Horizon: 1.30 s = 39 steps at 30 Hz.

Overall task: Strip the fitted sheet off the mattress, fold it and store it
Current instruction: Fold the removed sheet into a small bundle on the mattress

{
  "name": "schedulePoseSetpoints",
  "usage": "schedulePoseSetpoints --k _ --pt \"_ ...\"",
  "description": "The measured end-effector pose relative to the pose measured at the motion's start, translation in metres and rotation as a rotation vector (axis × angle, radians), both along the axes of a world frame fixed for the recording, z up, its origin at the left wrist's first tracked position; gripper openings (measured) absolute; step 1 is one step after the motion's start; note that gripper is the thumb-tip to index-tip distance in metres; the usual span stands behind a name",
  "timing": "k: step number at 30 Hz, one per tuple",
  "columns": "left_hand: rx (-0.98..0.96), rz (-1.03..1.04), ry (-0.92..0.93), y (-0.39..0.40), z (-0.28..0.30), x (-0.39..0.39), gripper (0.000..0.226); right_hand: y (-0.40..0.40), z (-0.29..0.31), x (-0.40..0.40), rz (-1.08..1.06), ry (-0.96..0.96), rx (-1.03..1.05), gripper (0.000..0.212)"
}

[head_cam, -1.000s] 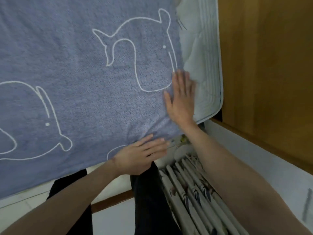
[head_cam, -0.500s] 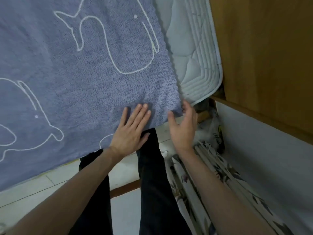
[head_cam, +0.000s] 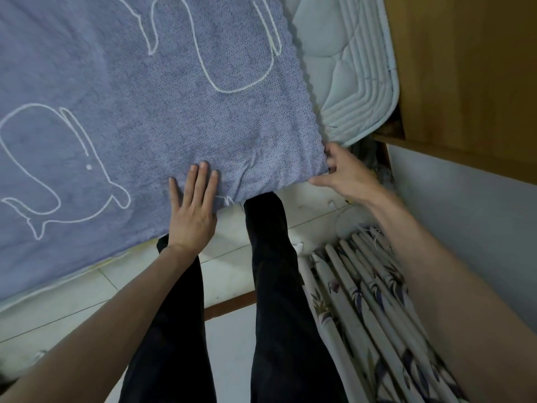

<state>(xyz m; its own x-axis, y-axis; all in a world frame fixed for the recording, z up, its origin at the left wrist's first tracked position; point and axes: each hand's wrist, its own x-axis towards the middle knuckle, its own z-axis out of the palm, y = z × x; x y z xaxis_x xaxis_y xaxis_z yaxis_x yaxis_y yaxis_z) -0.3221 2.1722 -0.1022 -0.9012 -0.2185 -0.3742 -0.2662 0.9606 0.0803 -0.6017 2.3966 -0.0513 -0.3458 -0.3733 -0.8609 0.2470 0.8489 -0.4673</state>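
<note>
Folded curtain (head_cam: 369,289), wooden cabinet (head_cam: 465,68) crowd mattress (head_cam: 357,77) corner

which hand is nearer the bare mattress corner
Right. The right hand pinches the sheet corner just below the exposed mattress corner. The left hand lies flat on the sheet's near edge, farther left of it.

Both forearms (head_cam: 122,321) are bare, no sleeves showing. Plain black trousers (head_cam: 279,286) cover both legs; the feet are hidden.
</note>
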Motion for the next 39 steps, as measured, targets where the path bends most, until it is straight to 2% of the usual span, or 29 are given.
schedulePoseSetpoints --k 2,5,8,11,18,21,26,29,32,36,39 --pt "-0.003 0.014 0.004 0.002 -0.001 -0.001 0.101 0.004 0.0 -0.004 -0.047 -0.004 -0.043 0.053" --pt "0.013 0.011 0.009 -0.001 -0.003 0.002 0.109 0.01 -0.001 -0.011 -0.23 0.016 -0.117 0.052" --pt "0.043 0.022 -0.001 -0.005 -0.004 0.008 0.11 0.016 -0.006 -0.006 -0.15 0.015 -0.069 0.044" --pt "0.032 0.029 -0.003 -0.008 -0.007 0.009 0.11 0.019 -0.01 -0.004 -0.175 0.036 -0.08 0.039" --pt "-0.014 -0.021 0.032 0.01 -0.015 0.001 0.079 0.017 -0.009 -0.012 -0.18 -0.076 -0.063 0.038" --pt "0.048 -0.083 0.073 0.022 -0.017 -0.012 0.086 0.014 -0.006 -0.016 -0.189 -0.107 -0.073 0.032" --pt "0.09 -0.058 0.087 0.036 -0.012 -0.023 0.088 0.02 -0.008 -0.023 0.07 -0.118 -0.027 0.013" --pt "0.087 -0.078 0.1 0.034 -0.013 -0.023 0.083 0.018 -0.009 -0.024 0.102 -0.138 -0.051 0.027" --pt "0.093 -0.101 0.09 0.03 -0.016 -0.022 0.078 0.016 -0.008 -0.026 0.147 -0.253 -0.041 0.038" --pt "0.082 -0.112 0.054 0.027 -0.015 -0.022 0.082 0.014 -0.005 -0.026 0.288 -0.281 -0.029 0.032" --pt "0.117 -0.083 0.021 0.029 -0.002 -0.03 0.08 0.009 0.007 -0.016 0.438 -0.152 -0.043 0.027"
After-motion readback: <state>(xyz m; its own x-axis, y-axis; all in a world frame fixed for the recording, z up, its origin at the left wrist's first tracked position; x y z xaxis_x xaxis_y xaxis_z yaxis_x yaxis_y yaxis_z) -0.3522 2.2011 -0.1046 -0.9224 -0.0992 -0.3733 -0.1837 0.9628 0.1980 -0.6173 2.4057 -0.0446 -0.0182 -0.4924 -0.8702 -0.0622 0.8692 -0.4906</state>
